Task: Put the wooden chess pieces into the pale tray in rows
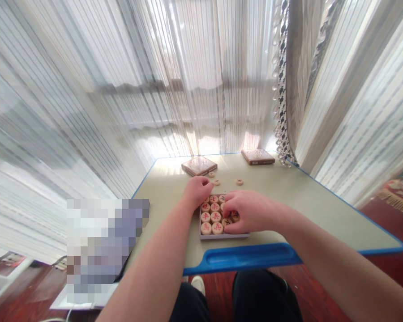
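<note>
An open box (224, 237) of round wooden xiangqi pieces stands near the front of the table. Red-marked pieces (216, 217) fill its left columns. My right hand (250, 209) covers the right part of the box, thumb and fingers around a black-marked xiangqi piece (227, 222) inside it. Curled at the box's far left corner is my left hand (198, 190); whether anything is between its fingers is hidden. Just beyond the box, a loose piece (216, 182) lies by my left fingertips, and another loose piece (239, 182) sits further right.
A flat box (199, 165) lies at the far left of the table, with a piece (211, 174) beside it. A second flat box (258, 156) is at the far right. The table (322, 214) has a blue edge with a moulded tray (251, 256). Curtains hang behind.
</note>
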Demonstrator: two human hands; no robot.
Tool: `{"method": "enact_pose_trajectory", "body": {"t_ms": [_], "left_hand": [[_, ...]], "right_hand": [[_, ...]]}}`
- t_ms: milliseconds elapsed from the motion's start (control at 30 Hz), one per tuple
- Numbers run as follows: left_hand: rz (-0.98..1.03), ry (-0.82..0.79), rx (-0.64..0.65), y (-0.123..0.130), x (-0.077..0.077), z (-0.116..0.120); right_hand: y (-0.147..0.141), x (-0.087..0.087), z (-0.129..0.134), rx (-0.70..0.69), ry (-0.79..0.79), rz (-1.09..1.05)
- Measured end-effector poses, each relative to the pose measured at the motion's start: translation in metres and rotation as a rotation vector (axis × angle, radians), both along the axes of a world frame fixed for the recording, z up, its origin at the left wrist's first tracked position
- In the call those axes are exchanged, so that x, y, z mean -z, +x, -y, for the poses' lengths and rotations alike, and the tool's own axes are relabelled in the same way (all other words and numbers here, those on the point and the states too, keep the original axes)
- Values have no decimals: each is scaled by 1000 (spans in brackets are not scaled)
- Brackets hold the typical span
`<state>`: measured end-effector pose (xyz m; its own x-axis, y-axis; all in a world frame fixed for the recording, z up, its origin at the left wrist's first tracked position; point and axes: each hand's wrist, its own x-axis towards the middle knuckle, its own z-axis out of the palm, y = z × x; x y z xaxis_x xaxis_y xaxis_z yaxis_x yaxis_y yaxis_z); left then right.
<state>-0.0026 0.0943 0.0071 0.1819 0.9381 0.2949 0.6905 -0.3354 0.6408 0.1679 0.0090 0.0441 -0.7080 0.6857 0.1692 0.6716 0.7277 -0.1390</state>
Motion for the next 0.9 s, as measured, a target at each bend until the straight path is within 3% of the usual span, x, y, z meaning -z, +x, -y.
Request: {"method": "enact_pose_trajectory", "body": {"t_ms": [600, 900], "left_hand": [[-3, 21, 12, 1, 0, -1], [16, -6, 9, 3, 0, -2]], "right_hand": [[-2, -4, 3, 11, -139, -8], [-8, 0, 10, 176, -14, 73]]}}
